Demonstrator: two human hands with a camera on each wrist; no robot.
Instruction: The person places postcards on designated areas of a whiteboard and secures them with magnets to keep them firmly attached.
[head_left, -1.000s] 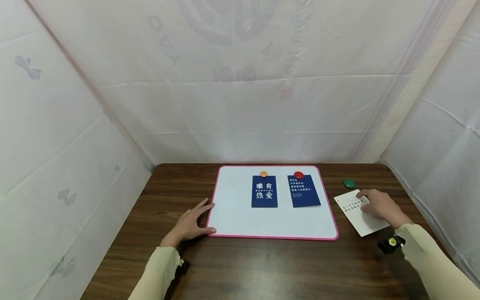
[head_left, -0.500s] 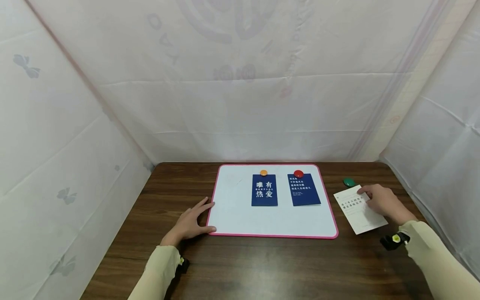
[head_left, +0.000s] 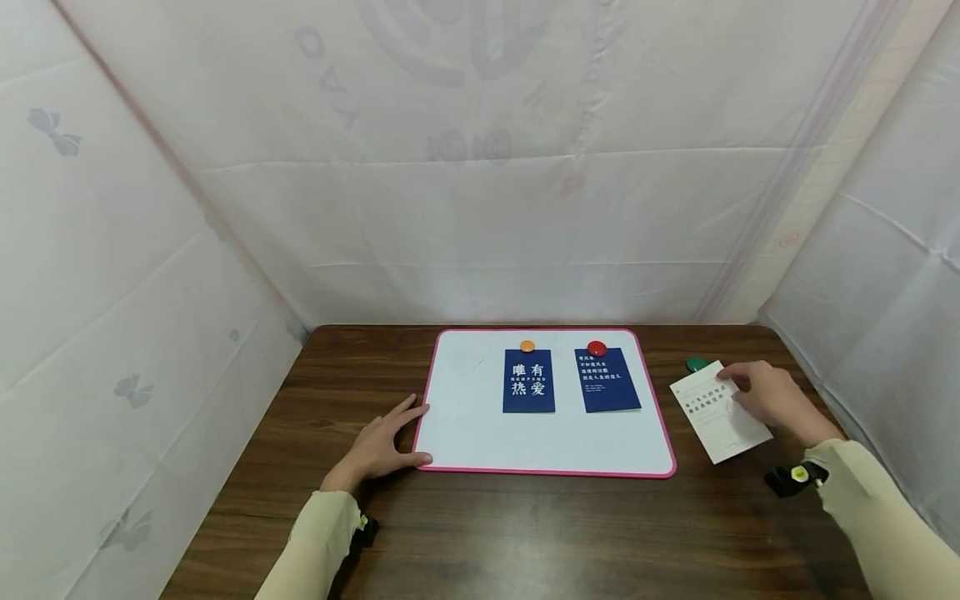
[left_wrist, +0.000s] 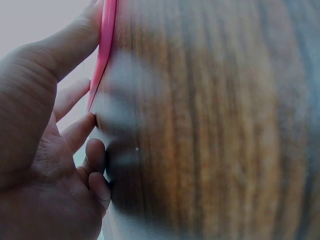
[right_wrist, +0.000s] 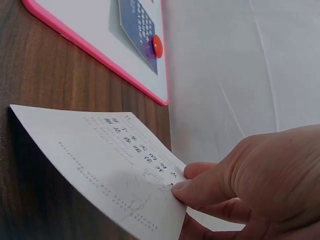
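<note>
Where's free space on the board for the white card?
Bare: left third of the whiteboard, beside the left blue card, and the strip below both blue cards. Crowded: top right, where the red magnet pins the second blue card.

Green magnet point(head_left: 695, 363) half hidden behind the far corner of the white card point(head_left: 720, 411). Small print on the right blue card point(head_left: 607, 380) too fine to read. Left wrist view blurred, whiteboard point(left_wrist: 104, 45) cut by the top edge.
</note>
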